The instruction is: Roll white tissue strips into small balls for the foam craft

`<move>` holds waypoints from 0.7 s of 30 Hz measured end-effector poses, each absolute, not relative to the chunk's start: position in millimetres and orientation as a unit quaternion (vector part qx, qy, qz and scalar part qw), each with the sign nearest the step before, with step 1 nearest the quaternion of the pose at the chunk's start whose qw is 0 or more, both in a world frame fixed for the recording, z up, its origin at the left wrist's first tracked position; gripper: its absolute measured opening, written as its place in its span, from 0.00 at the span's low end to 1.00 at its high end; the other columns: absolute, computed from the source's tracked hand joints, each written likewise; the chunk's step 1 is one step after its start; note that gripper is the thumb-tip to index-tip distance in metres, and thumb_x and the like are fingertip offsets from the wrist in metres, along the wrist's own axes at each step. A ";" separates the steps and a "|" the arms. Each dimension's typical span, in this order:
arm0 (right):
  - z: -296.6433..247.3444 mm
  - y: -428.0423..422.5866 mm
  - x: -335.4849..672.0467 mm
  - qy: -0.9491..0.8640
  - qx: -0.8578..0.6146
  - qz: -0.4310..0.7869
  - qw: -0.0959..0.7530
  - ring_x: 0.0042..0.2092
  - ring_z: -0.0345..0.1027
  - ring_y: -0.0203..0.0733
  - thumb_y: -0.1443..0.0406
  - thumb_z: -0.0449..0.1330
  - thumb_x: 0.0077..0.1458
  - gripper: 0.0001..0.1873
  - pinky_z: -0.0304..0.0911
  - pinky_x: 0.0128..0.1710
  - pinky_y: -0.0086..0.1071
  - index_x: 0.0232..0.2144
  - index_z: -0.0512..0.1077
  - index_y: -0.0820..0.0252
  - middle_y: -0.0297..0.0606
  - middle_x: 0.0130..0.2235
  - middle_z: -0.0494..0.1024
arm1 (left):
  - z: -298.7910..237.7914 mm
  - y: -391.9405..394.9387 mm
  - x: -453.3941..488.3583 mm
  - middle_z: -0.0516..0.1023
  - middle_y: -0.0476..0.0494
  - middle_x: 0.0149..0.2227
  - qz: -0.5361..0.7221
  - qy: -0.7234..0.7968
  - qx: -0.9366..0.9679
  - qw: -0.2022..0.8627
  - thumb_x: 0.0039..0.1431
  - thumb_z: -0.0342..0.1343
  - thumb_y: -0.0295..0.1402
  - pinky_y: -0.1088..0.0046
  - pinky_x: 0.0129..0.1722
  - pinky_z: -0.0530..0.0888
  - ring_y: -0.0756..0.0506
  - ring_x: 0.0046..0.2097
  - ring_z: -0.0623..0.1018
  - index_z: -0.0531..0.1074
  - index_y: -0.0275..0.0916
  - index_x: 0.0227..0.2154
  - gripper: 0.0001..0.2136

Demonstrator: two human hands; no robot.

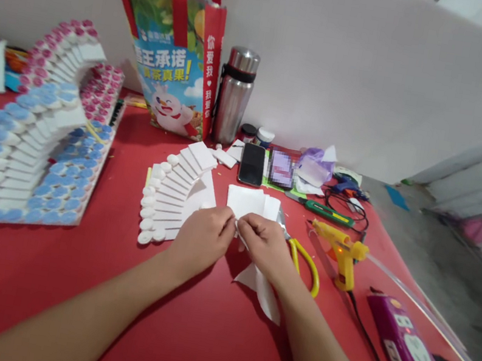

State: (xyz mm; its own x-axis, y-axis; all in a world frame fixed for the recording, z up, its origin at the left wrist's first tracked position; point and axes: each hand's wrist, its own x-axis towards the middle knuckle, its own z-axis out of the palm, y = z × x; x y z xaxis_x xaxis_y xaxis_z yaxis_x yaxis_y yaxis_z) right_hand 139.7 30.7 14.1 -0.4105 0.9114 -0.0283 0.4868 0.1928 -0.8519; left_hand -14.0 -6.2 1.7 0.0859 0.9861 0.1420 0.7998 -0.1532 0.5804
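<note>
My left hand (205, 231) and my right hand (265, 243) meet over the middle of the table, fingertips almost touching. Both are closed in a pinch on a thin white paper strip (266, 299). Its loose end hangs below my right hand and curls toward the table; the pinched part is mostly hidden by fingers. Just beyond the hands lies a stack of white paper (244, 199). Scissors with yellow handles (312, 269) rest beside my right hand, their blades partly covered. Left of my left hand, white strips with rolled ends (170, 187) form a fan.
On the left stand blue rolled-paper pieces (10, 148) and pink ones (64, 46). A shopping bag (171, 70), steel flask (235, 96) and phone (252, 164) are behind. A yellow glue gun (340, 249), green cutter (328, 213) and purple power strip (402, 337) with cords lie right.
</note>
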 end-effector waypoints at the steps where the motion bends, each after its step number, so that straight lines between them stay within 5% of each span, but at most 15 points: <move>1: 14.1 30.0 139.6 -0.731 -0.484 0.411 0.250 0.24 0.65 0.34 0.66 0.54 0.59 0.16 0.57 0.28 0.27 0.20 0.68 0.59 0.31 0.19 0.72 | 0.9 -6.0 -13.1 0.78 0.43 0.31 0.239 0.626 0.725 0.162 0.71 0.44 0.31 0.68 0.33 0.66 0.44 0.33 0.76 0.69 0.38 0.31 0.13; 8: 10.1 30.3 141.1 -0.711 -0.498 0.441 0.230 0.24 0.65 0.35 0.67 0.53 0.58 0.16 0.56 0.27 0.28 0.18 0.68 0.60 0.33 0.19 0.73 | 0.8 -7.2 -10.3 0.78 0.36 0.35 0.112 0.581 0.803 0.066 0.69 0.43 0.27 0.65 0.30 0.70 0.39 0.33 0.79 0.71 0.35 0.38 0.11; 21: 0.0 34.3 143.8 -0.644 -0.475 0.531 0.277 0.19 0.58 0.31 0.63 0.56 0.57 0.15 0.51 0.20 0.27 0.20 0.71 0.60 0.33 0.19 0.74 | 3.8 -3.1 -9.5 0.79 0.34 0.36 0.103 0.560 0.819 0.073 0.67 0.44 0.25 0.65 0.35 0.73 0.39 0.35 0.80 0.72 0.34 0.38 0.10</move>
